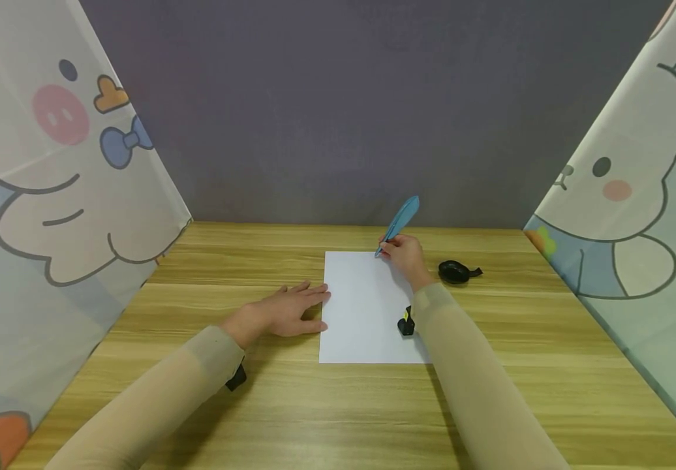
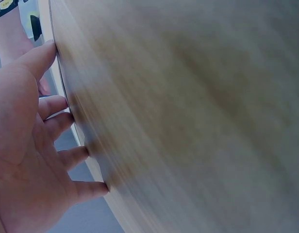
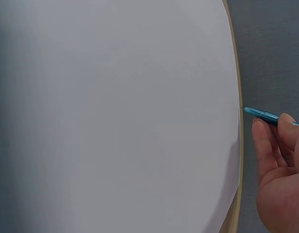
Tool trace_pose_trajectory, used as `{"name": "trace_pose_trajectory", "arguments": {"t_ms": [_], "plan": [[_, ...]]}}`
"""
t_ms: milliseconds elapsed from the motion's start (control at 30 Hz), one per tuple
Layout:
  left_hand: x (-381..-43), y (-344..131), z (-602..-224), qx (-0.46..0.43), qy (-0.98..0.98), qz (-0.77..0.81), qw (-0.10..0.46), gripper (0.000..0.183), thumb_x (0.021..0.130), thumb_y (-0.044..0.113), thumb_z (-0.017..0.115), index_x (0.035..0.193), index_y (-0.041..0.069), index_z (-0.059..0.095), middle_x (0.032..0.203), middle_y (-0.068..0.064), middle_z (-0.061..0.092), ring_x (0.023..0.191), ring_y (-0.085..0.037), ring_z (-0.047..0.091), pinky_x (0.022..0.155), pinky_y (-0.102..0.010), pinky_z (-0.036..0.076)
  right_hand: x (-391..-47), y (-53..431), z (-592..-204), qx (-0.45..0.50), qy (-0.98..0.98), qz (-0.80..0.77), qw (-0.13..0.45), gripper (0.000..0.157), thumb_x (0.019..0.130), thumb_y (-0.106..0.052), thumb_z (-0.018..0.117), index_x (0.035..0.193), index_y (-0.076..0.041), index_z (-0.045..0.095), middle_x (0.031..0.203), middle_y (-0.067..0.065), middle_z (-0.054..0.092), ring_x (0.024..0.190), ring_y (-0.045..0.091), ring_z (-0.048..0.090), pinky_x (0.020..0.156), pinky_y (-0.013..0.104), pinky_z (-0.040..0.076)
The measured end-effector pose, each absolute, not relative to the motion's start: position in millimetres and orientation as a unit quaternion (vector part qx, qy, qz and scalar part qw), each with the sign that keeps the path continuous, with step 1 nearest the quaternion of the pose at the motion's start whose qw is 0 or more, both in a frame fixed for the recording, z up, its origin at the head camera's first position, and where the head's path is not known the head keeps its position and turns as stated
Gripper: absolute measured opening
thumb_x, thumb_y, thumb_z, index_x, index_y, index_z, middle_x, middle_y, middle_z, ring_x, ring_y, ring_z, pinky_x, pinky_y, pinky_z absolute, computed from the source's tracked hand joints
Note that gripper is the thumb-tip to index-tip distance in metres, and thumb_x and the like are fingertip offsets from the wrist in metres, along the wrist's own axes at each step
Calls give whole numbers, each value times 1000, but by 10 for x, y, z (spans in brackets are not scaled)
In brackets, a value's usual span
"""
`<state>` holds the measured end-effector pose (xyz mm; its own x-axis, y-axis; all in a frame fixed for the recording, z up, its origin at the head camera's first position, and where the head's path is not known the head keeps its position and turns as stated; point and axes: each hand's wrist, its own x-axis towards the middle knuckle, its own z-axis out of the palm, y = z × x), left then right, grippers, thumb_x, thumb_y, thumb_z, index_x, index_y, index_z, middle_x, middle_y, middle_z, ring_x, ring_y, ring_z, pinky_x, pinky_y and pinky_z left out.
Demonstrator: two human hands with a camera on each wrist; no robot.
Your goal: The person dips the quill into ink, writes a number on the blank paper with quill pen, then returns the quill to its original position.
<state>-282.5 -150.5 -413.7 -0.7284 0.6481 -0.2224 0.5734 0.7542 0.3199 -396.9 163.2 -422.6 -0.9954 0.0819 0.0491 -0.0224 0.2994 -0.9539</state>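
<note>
Nearest: bench (image 1: 291, 418) in wood grain; dark wrist-worn unit (image 1: 236, 378) by the left cuff. Next out, left hand (image 1: 291, 311): palm down, fingers spread, grasping nothing; thumb and fingertips at the left edge of the paper (image 1: 358, 310). Paper lies flat, between the hands, partly under the right forearm. Right hand (image 1: 406, 258), farther out, over the far right part of the sheet: pinches the blue feather-shaped pen (image 1: 404, 216) low, near the point. Pen's long axis leans up and rightward from the tip; tip is at the paper's far edge, contact cannot be told. Right hand clearly the nearer to that edge. Black oval object (image 1: 453, 271) just right of it, well apart from left hand. Count: pen 1, paper 1, oval object 1, hands 2.
</note>
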Motion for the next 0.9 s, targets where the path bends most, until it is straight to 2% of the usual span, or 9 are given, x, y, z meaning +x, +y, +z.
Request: {"name": "trace_pose_trajectory", "arguments": {"t_ms": [367, 900], "plan": [[-2816, -1498, -4133, 330, 923, 113, 162, 80, 112, 60, 54, 176, 20, 29, 186, -1, 19, 172, -43, 13, 130, -80, 15, -3983, 1641, -4261, -17, -810, 584, 44, 30, 111, -11, 66, 134, 7, 74, 136, 27, 73, 120, 33, 73, 108, 43, 62], [-2802, -1496, -4110, 326, 924, 107, 167, 80, 112, 60, 54, 176, 20, 28, 186, -1, 17, 172, -42, 12, 131, -79, 14, -3979, 1646, -4271, -17, -824, 564, 52, 28, 111, -12, 67, 131, 5, 75, 132, 26, 76, 120, 35, 75, 104, 41, 64]]}}
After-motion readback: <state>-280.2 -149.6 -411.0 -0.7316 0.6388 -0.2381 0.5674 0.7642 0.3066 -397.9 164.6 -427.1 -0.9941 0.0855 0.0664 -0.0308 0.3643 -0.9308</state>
